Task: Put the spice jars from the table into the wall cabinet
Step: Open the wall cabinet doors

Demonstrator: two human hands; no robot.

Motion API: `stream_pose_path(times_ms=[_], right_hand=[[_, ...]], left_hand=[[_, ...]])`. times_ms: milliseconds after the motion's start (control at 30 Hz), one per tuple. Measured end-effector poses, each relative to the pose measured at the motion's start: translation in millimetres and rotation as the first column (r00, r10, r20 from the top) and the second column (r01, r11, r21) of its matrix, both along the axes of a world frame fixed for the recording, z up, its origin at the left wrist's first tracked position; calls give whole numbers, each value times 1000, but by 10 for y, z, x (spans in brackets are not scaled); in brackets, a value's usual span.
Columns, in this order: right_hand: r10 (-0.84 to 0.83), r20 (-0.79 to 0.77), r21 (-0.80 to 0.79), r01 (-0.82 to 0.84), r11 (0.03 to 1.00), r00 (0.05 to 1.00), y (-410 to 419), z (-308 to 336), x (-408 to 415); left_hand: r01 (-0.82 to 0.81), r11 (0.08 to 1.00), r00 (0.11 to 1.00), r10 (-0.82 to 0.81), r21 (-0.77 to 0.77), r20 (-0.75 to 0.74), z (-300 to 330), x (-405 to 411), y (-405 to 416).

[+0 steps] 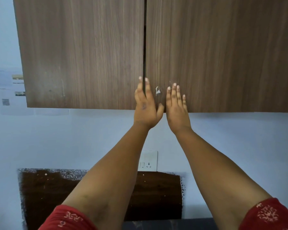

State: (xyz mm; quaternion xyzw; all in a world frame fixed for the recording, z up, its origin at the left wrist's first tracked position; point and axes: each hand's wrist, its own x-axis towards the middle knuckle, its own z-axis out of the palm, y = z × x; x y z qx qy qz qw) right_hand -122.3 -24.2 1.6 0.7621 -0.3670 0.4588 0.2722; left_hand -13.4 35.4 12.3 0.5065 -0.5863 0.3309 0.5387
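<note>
Both hands lying flat, fingers straight: left hand [145,107] at door seam, right hand [176,105] on right door of wall cabinet [83,55]. Doors closed, handleless, stiff; probably taking hold at bottom edge. Spice jars not showing.

- Your left hand [145,108] is raised high at the end of a nearly straight forearm, back of the hand towards you, fingers extended and pointing up, thumb angled out to the right.
- Your right hand [176,108] is up at the same height just beside it, fingers straight and close together, also pointing up.
- Neither hand grips anything; the two hands sit close together but apart.
- Both forearms are bare and converge as they rise, with a red patterned sleeve [68,218] ending near each elbow.
</note>
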Motion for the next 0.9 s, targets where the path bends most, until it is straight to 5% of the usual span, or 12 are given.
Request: stream_pose_path(times_ms=[33,133,333,467,600,667,800,900], right_hand=[[15,30,14,-15,1000,999,51,-6,-15],[17,111,34,-21,999,994,230,-42,-75],[89,416,100,-143,985,905,774,-87,-186],[219,815,67,-462,884,537,1230,2,-223],[282,872,-24,-540,841,401,1705,189,-434],[296,859,-42,-517,855,419,1905,263,-575],[149,728,80,-298,951,670,2106,307,-877],[85,625,81,-173,982,776,2192,282,-1168]], left_hand=[[119,993,979,-112,27,-173,39,-91,67],[442,897,727,-356,4,-587,142,-285,261],[555,824,568,-473,-112,-674,205,-511,656],[672,729,437,-528,-126,-728,274,-681,923],[772,623,388,-616,-123,-685,225,-910,1148],[817,562,336,-644,-128,-687,199,-1059,1240],[855,493,251,-667,-162,-702,194,-1370,1370],[862,485,267,-684,-149,-678,209,-1582,1435]])
